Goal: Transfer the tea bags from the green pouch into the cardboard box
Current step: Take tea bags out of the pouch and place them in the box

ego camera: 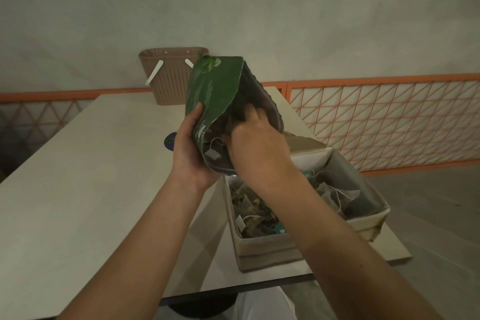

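Observation:
My left hand (191,153) grips the green pouch (215,88) from its left side and holds it tilted above the table, mouth toward me. My right hand (255,144) reaches into the pouch's open mouth, fingers buried inside among tea bags; what they hold is hidden. One tea bag tag (212,154) on a string hangs at the pouch's lip. The cardboard box (262,247) stands open on the table below my right forearm, and several tea bags (249,212) lie in it.
A brown perforated basket (171,78) with white handles stands at the table's far end. A small dark round object (170,141) lies behind my left hand. The pale table (78,176) spreads left. An orange mesh railing (389,117) runs along the right.

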A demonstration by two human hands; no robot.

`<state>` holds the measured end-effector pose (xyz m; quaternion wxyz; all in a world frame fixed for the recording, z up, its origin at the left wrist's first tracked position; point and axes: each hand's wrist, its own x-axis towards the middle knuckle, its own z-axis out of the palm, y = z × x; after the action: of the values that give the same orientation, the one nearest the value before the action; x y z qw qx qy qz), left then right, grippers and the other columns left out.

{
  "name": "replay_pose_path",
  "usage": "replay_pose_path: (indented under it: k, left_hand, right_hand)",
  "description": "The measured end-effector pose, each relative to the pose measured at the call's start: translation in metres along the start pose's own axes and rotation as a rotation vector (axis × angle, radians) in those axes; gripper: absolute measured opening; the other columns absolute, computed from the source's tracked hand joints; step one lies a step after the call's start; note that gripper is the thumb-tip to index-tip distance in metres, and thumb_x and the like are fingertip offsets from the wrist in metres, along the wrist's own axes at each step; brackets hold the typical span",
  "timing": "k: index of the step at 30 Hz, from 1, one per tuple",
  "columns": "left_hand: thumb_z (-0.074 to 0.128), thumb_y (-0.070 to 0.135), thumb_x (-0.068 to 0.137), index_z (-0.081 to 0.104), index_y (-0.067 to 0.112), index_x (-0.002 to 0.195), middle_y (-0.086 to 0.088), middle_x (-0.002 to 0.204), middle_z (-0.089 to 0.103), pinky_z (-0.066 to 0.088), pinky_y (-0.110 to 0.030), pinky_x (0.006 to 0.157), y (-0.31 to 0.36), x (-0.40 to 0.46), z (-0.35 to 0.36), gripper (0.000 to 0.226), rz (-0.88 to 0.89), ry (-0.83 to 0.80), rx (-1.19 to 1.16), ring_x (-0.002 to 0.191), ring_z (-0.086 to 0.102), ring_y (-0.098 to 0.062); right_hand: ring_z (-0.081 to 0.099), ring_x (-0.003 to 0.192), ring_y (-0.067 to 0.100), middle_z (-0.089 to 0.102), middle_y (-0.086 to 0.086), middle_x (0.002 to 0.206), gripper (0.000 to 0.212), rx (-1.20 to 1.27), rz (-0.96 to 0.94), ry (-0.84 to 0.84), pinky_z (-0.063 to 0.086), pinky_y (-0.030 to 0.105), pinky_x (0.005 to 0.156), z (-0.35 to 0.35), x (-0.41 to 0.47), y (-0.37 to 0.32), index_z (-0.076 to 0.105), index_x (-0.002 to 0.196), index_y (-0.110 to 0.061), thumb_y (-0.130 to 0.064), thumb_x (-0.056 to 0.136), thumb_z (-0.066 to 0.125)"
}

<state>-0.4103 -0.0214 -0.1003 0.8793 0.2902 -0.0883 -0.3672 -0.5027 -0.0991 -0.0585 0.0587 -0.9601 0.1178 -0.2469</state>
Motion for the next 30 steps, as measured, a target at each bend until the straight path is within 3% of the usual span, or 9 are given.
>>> replay_pose_path:
  k: [7, 10, 12, 15, 18, 21, 23, 26, 30]
  left_hand:
    - [0.056, 0.048, 0.094, 0.062, 0.015, 0.138, -0.013, 0.143, 0.06, 0.047, -0.044, 0.108, -0.001, -0.003, -0.001, 0.055, -0.004, 0.022, -0.015, 0.135, 0.054, -0.031]
    - [0.055, 0.047, 0.095, 0.064, 0.015, 0.136, -0.014, 0.137, 0.064, 0.058, -0.042, 0.093, 0.0, -0.002, 0.0, 0.053, 0.0, 0.011, -0.034, 0.121, 0.064, -0.031]
    - [0.058, 0.046, 0.093, 0.063, 0.015, 0.137, -0.014, 0.143, 0.06, 0.056, -0.043, 0.097, 0.002, 0.0, 0.0, 0.054, -0.001, -0.002, -0.047, 0.127, 0.06, -0.031]
    - [0.065, 0.046, 0.088, 0.055, 0.019, 0.145, -0.011, 0.154, 0.048, 0.045, -0.048, 0.109, 0.004, 0.003, -0.004, 0.064, -0.026, -0.032, -0.053, 0.143, 0.044, -0.031]
    - [0.065, 0.046, 0.091, 0.049, 0.021, 0.15, -0.008, 0.157, 0.045, 0.043, -0.052, 0.11, 0.006, 0.006, -0.009, 0.066, -0.027, -0.037, -0.07, 0.143, 0.044, -0.031]
    - [0.064, 0.044, 0.091, 0.052, 0.023, 0.148, -0.005, 0.154, 0.048, 0.048, -0.052, 0.106, 0.008, 0.007, -0.01, 0.062, 0.003, -0.013, -0.083, 0.141, 0.047, -0.029]
    - [0.062, 0.044, 0.092, 0.054, 0.023, 0.146, -0.007, 0.148, 0.055, 0.051, -0.051, 0.101, 0.007, 0.007, -0.008, 0.059, 0.019, -0.009, -0.082, 0.134, 0.054, -0.029]
    - [0.058, 0.044, 0.094, 0.051, 0.023, 0.148, -0.007, 0.148, 0.053, 0.049, -0.05, 0.103, 0.005, 0.006, -0.004, 0.059, 0.032, -0.007, -0.054, 0.13, 0.054, -0.029]
    - [0.054, 0.046, 0.097, 0.052, 0.019, 0.147, -0.011, 0.143, 0.056, 0.05, -0.046, 0.102, 0.003, 0.006, -0.002, 0.057, 0.032, -0.009, -0.022, 0.117, 0.06, -0.031]
  right_hand:
    - [0.05, 0.117, 0.021, 0.055, 0.005, 0.119, 0.03, 0.113, -0.086, 0.058, 0.05, 0.033, 0.087, 0.0, -0.017, 0.01, 0.058, 0.118, -0.012, -0.02, 0.089, 0.058]
    - [0.056, 0.094, 0.02, 0.059, 0.005, 0.094, 0.014, 0.182, -0.15, 0.137, 0.04, 0.018, 0.072, 0.0, -0.028, 0.016, 0.059, 0.094, -0.011, -0.011, 0.08, 0.064]
    - [0.053, 0.083, 0.013, 0.054, -0.004, 0.084, 0.021, 0.278, -0.124, 0.155, 0.034, 0.009, 0.066, -0.003, -0.035, 0.022, 0.048, 0.083, -0.02, -0.009, 0.081, 0.065]
    - [0.061, 0.082, 0.012, 0.062, -0.004, 0.083, 0.024, 0.51, -0.073, 0.246, 0.05, 0.022, 0.066, -0.012, -0.043, 0.032, 0.047, 0.079, -0.02, -0.004, 0.083, 0.065]
    - [0.062, 0.079, 0.009, 0.062, -0.005, 0.081, 0.025, 0.713, 0.004, 0.35, 0.052, 0.018, 0.071, -0.021, -0.054, 0.042, 0.05, 0.082, -0.021, -0.003, 0.085, 0.067]
    - [0.061, 0.072, 0.022, 0.059, 0.005, 0.079, 0.022, 0.924, 0.13, 0.372, 0.055, 0.037, 0.063, -0.023, -0.065, 0.054, 0.049, 0.085, -0.023, -0.004, 0.088, 0.059]
    - [0.057, 0.065, 0.022, 0.057, 0.006, 0.075, 0.023, 0.927, 0.189, 0.366, 0.052, 0.038, 0.056, -0.022, -0.07, 0.061, 0.049, 0.086, -0.025, -0.003, 0.089, 0.053]
    - [0.044, 0.051, 0.005, 0.048, -0.008, 0.062, 0.021, 0.846, 0.241, 0.347, 0.036, 0.017, 0.046, -0.015, -0.073, 0.071, 0.049, 0.087, -0.023, -0.002, 0.089, 0.051]
    - [0.039, 0.041, 0.006, 0.044, -0.009, 0.048, 0.015, 0.682, 0.286, 0.162, 0.033, 0.024, 0.044, -0.004, -0.076, 0.081, 0.051, 0.094, -0.025, -0.014, 0.087, 0.057]
